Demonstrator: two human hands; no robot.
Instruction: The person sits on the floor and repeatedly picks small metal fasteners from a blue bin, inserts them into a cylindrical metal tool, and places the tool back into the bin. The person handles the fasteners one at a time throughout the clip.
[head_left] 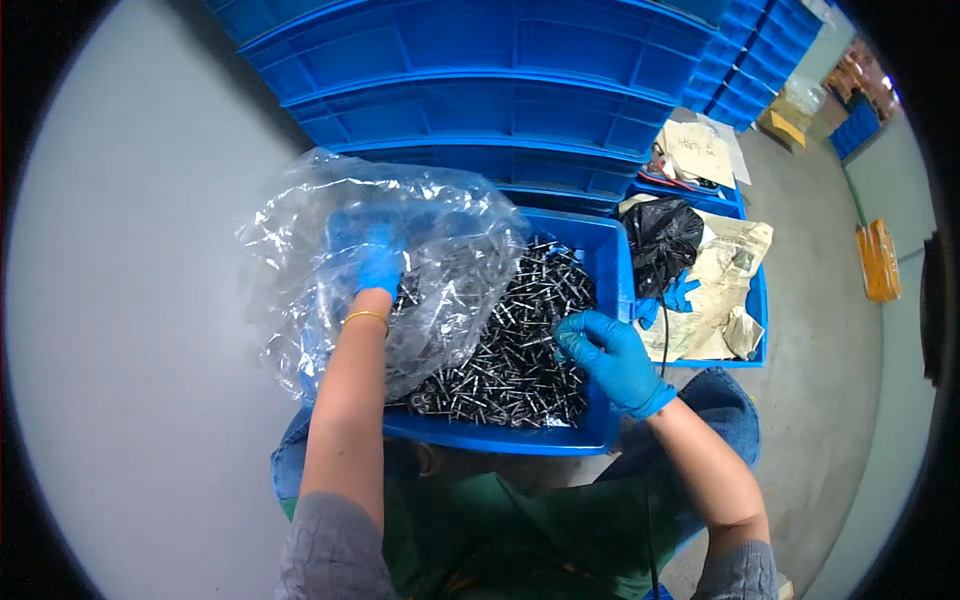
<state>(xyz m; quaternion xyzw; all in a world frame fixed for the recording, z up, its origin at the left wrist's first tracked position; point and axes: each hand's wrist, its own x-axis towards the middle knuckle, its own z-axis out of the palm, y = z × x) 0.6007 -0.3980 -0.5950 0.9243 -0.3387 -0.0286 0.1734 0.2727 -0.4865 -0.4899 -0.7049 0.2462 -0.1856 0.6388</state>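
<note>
A blue crate (613, 262) sits in front of me, filled with many small dark metal parts (510, 365), thin and pin-like with shiny ends. A large clear plastic bag (310, 265) lies over the crate's left side and hangs past its edge. My left hand (380, 262), in a blue glove, reaches inside the bag; the plastic veils its fingers. At the crate's right side, my gloved right hand (612, 358) is above the parts, thumb and fingers pinched together. Whatever lies in that pinch, if anything, is too small to name.
Stacked blue crates (500, 110) rise just beyond. To the right, another blue crate (761, 310) holds brown paper (720, 290), a black plastic bag (663, 240) and blue gloves (680, 295). A pale wall (140, 330) stands at left. An orange package (878, 262) is far right.
</note>
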